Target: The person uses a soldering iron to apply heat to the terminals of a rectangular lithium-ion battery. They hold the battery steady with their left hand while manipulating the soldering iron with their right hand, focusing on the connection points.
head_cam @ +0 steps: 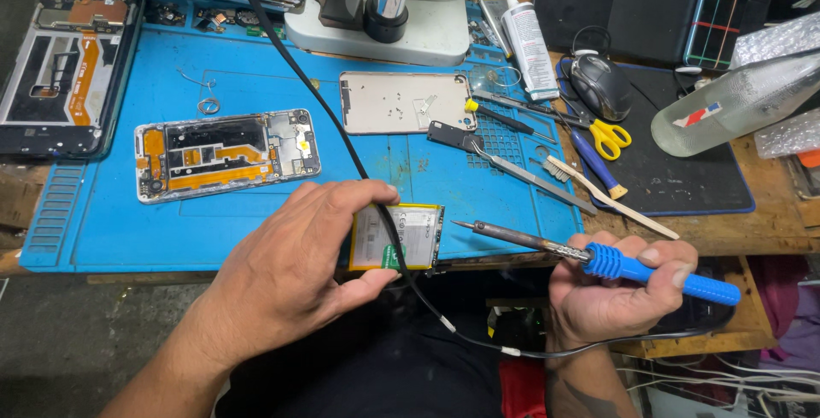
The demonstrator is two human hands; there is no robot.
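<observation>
**Blue-handled iron out, battery in hand**

Blue plastic fills the right hand (619, 290): fingers wrapped tight round the soldering iron (598, 260), its dark tip pointing to nine o'clock, close to the battery (397, 237) but not touching. At eight o'clock from that tip, the left hand (295, 268) pinches the flat battery by its left edge, thumb below, fingers on top, right over the near edge of the blue mat (231, 76). A black cable (342, 132) runs across the battery and loops back beneath the right wrist.

Further up the mat, at eleven o'clock from the left hand, lies an opened phone (226, 153), orange flex showing. At one o'clock, a bare silver frame (401, 102), with tweezers (530, 175) and a small brush (606, 196) just beside it. Beyond, at two o'clock: yellow-handled scissors (608, 136), a mouse (598, 85), a glue bottle (528, 38). Far left, a second stripped phone (64, 68).
</observation>
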